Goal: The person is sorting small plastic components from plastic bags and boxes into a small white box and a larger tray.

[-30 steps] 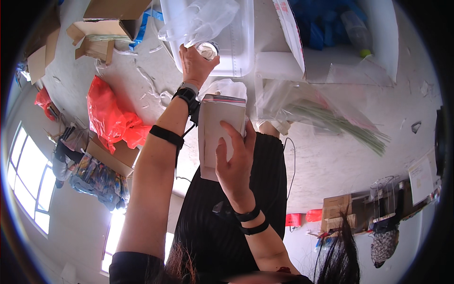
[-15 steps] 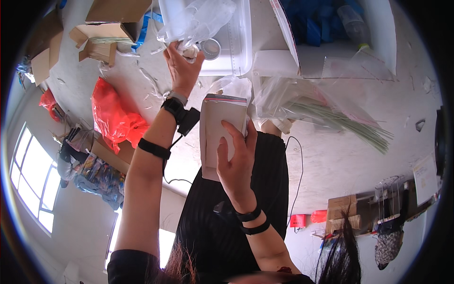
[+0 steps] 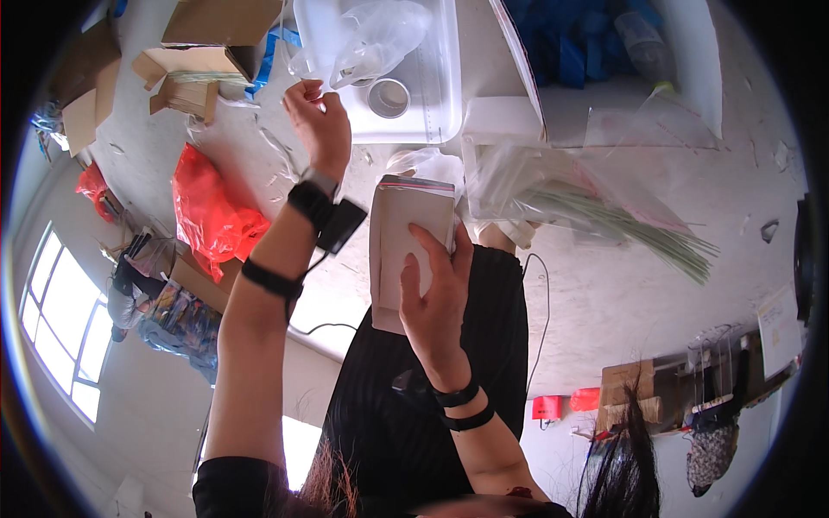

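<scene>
While the right hand [image 3: 438, 306] holds the open, white rectangular cardboard box [image 3: 393, 259] over the black-clothed lap [image 3: 490, 315], fingers spread, left hand [image 3: 319, 129] curls beside white plastic tub [image 3: 438, 91]; cannot tell if holding anything.

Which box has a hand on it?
The small shallow white box, touched by the right hand; no hand touches the large white box or brown cartons.

The shallow rectangular off-white cardboard box [image 3: 395, 250] bears a thin red and bluish stripe along its far edge. The rectangular plastic tub [image 3: 445, 108] is milky white. The crumpled plastic bag [image 3: 200, 216] is bright red, the thin bundled sticks [image 3: 639, 231] pale green, the flapped cardboard carton [image 3: 220, 24] brown. The black ribbed garment [image 3: 401, 414] shows fine lengthwise stripes.
</scene>
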`<state>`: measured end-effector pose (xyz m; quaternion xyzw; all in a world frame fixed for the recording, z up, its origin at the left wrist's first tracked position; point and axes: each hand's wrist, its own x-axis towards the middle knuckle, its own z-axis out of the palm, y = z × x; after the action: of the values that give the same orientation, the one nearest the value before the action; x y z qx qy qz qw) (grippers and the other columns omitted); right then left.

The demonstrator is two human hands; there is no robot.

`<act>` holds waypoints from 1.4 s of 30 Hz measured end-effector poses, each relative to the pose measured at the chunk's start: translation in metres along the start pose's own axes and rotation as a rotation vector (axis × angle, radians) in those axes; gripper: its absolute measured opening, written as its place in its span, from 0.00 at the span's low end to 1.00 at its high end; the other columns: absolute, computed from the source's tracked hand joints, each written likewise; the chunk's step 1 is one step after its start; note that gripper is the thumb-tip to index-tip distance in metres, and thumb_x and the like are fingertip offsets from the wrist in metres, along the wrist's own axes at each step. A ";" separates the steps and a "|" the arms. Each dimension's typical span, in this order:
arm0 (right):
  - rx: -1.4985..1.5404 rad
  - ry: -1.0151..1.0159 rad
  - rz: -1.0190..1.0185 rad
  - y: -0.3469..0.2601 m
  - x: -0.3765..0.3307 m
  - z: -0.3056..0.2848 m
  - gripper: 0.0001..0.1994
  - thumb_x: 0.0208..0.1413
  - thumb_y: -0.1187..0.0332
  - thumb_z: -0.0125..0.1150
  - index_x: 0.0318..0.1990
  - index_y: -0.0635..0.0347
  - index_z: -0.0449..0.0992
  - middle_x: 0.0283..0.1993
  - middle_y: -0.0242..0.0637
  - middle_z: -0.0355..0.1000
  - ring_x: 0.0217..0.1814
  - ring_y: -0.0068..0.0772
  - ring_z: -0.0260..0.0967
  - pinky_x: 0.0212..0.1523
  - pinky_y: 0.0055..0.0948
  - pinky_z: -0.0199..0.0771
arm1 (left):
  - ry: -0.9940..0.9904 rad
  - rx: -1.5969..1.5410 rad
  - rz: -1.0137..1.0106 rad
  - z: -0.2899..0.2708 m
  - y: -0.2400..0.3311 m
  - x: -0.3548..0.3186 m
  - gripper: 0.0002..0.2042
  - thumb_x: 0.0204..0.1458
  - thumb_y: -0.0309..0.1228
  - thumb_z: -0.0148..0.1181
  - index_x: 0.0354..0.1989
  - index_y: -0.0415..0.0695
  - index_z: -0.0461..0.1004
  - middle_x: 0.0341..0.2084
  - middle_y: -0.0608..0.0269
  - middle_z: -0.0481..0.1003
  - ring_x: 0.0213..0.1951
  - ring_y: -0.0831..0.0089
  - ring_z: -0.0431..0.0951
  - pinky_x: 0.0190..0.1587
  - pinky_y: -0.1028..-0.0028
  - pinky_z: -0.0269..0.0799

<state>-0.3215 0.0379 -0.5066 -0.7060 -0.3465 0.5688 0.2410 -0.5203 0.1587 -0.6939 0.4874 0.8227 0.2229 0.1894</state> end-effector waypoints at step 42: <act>0.126 -0.292 -0.388 -0.027 0.000 0.000 0.23 0.45 0.85 0.60 0.50 0.58 0.79 0.69 0.57 0.59 0.61 0.59 0.67 0.59 0.44 0.73 | -1.254 -1.549 -1.154 -0.021 0.047 -0.045 0.46 0.57 0.68 0.47 0.72 0.42 0.55 0.63 0.42 0.67 0.58 0.46 0.73 0.57 0.50 0.75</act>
<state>-0.3273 0.0548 -0.4868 -0.5203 -0.4704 0.6282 0.3367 -0.4773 0.1349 -0.6461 -0.1836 0.3269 0.2672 0.8877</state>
